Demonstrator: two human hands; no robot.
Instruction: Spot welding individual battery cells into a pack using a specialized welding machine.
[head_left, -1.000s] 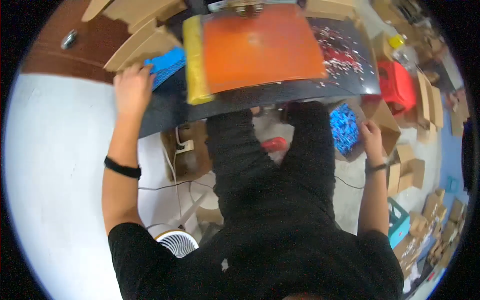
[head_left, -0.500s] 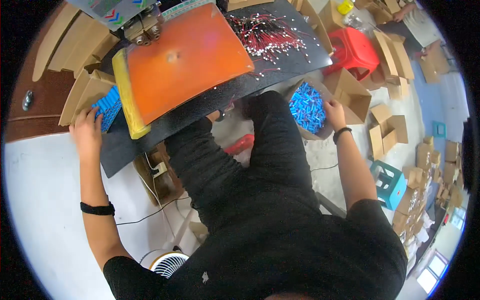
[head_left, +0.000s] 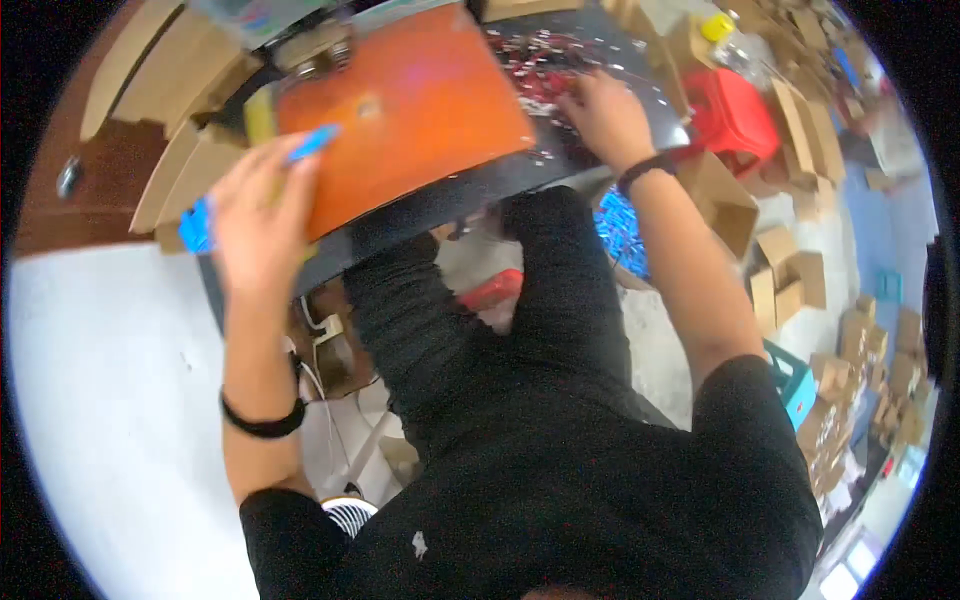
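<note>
My left hand (head_left: 262,205) is blurred by motion above the left edge of the orange mat (head_left: 420,110). A blue cylindrical cell (head_left: 315,143) is held between its thumb and fingers. Beside the hand, more blue cells (head_left: 196,228) show at a cardboard box (head_left: 190,175). My right hand (head_left: 608,118) is at the pile of red and black wires with white ends (head_left: 540,85) on the black table. Its fingers are bent together among the wires; what they pinch is hidden. Below my right forearm stands a box of loose blue cells (head_left: 620,235), partly covered by the arm.
A machine with metal rollers (head_left: 318,50) stands at the mat's far left. A yellow strip (head_left: 261,115) lies along the mat's left edge. On the right are a red stool (head_left: 735,115), open cardboard boxes (head_left: 785,275) and a teal stool (head_left: 795,385).
My left hand has left the cell box and moved right over the mat with a blue cell. My right hand has gone from the box of loose cells up to the wire pile.
</note>
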